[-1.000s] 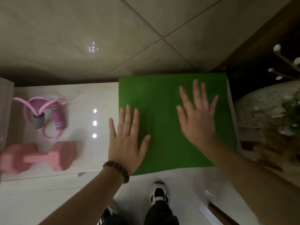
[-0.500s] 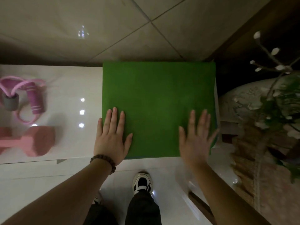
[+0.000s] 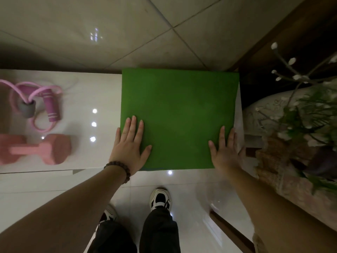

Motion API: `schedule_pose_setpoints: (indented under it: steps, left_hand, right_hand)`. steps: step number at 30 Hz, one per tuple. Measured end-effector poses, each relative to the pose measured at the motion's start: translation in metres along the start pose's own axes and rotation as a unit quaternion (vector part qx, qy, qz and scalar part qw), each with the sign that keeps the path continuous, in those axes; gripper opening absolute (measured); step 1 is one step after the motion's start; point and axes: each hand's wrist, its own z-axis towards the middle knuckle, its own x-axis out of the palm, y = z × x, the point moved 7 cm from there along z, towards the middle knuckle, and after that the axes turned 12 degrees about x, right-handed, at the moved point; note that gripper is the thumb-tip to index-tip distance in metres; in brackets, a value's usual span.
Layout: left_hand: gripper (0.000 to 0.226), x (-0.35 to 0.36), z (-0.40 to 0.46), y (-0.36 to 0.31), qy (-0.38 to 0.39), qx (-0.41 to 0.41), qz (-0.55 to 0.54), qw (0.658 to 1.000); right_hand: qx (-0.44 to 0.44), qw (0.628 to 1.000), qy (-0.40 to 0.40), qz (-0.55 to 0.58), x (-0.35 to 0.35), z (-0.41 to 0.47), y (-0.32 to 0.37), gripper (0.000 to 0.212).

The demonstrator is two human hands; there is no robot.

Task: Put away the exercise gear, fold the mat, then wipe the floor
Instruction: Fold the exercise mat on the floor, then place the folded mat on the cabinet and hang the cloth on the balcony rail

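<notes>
Folded green mat (image 3: 179, 114) lies on white counter (image 3: 87, 99). L hand (image 3: 129, 146) and R hand (image 3: 226, 150) rest flat on near corners, fingers straight. Pink dumbbell (image 3: 34, 149), resistance band (image 3: 36, 103) at left.

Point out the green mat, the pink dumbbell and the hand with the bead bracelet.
green mat (image 3: 179, 114), head view, middle of its top face.
pink dumbbell (image 3: 34, 149), head view, on its handle bar.
left hand (image 3: 130, 147), head view, back of the hand.
</notes>
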Motion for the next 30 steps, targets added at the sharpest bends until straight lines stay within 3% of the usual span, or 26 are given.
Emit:
schedule_pose_setpoints:
  steps: [4,10,16,20,30]
  left_hand:
    - [0.073,-0.048,-0.011,-0.009,0.013,-0.024,-0.064,0.998]
    - [0.078,-0.147,-0.075,-0.025,-0.018,-0.079,-0.007,0.997]
    - [0.087,-0.243,-0.171,-0.048,-0.040,-0.126,0.002,0.991]
    - [0.088,-0.303,-0.234,-0.061,-0.104,-0.157,-0.036,0.981]
    - [0.089,-0.369,-0.330,-0.057,-0.181,-0.160,-0.050,0.969]
  right_hand:
    - [-0.028,0.999,0.001,-0.017,-0.036,-0.026,0.012,0.065]
    - [-0.129,0.988,-0.079,0.029,-0.125,-0.121,0.048,0.061]
    - [-0.155,0.978,-0.108,0.091,-0.216,-0.225,0.053,0.074]
    - [-0.172,0.972,-0.124,0.101,-0.266,-0.294,0.053,0.076]
    - [-0.194,0.968,-0.101,0.124,-0.300,-0.408,0.061,0.053]
